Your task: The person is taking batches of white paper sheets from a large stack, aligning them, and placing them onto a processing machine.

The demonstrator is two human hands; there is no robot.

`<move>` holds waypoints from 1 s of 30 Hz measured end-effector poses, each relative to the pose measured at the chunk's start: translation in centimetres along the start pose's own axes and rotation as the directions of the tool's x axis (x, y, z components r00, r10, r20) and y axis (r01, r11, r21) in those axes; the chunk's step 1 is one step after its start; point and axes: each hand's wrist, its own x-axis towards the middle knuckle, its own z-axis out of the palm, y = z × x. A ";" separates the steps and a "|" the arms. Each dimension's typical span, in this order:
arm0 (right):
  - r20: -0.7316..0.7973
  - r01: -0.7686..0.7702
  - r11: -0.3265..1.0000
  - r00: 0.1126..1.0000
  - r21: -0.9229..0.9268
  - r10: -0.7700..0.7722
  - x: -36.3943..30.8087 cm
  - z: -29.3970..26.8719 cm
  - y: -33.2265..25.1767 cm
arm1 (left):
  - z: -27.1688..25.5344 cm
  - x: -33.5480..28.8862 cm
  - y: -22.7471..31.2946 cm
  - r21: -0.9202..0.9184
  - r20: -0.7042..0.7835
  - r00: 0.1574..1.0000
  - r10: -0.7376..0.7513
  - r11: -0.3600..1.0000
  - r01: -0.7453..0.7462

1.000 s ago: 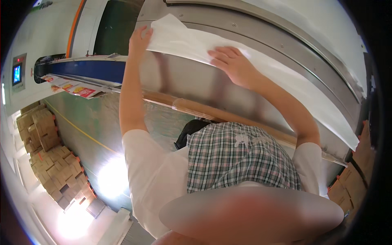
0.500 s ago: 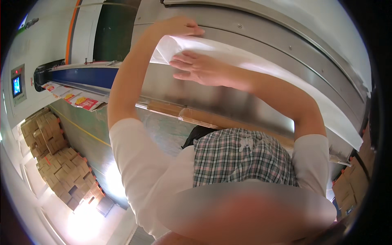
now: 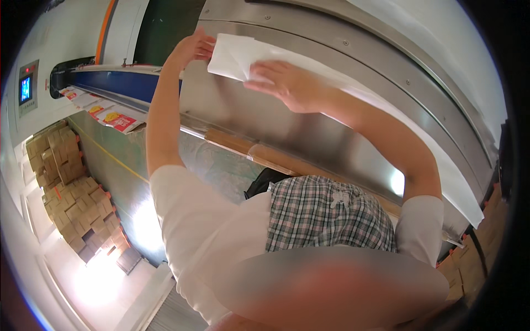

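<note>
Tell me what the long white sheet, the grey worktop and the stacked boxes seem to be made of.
White sheet: probably paper, smooth, given its crisp creases; thin plastic is possible.
Grey worktop: likely metal, satin finish, from its soft, blurred reflections.
Stacked boxes: apparently brown cardboard, matte, judging by their plain tan faces.

Sheet (image 3: 231, 57) lies lengthwise on bench (image 3: 259, 118), running L to R. L hand (image 3: 196, 48) at sheet's L end; R hand (image 3: 287, 85) on sheet, just R of that end. Belt (image 3: 121, 84) is L of bench, w/ packaging strip (image 3: 113, 117) along its near side; ctrl panel (image 3: 26, 91) farther L. Cardboard strip (image 3: 227, 142) btwn bench & person. Carton stacks (image 3: 80, 212) on floor (image 3: 113, 143), near L; more cartons (image 3: 457, 270) near R.
</note>
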 end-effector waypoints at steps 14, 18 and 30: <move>-0.108 -0.420 0.803 0.856 0.423 0.505 10.5 3.1 9.1 | 12.1 -4.8 -5.2 -0.422 -0.104 0.995 0.007 0.905 -0.050; 0.620 -0.692 0.696 0.634 0.189 0.462 10.5 0.2 8.0 | 11.2 -5.1 -7.0 -0.353 -0.196 0.980 -0.024 0.934 -0.048; 0.800 -0.807 0.167 0.587 0.566 0.122 10.1 -1.7 8.0 | 8.9 -7.0 -6.0 -0.463 -0.098 0.991 0.091 0.877 -0.127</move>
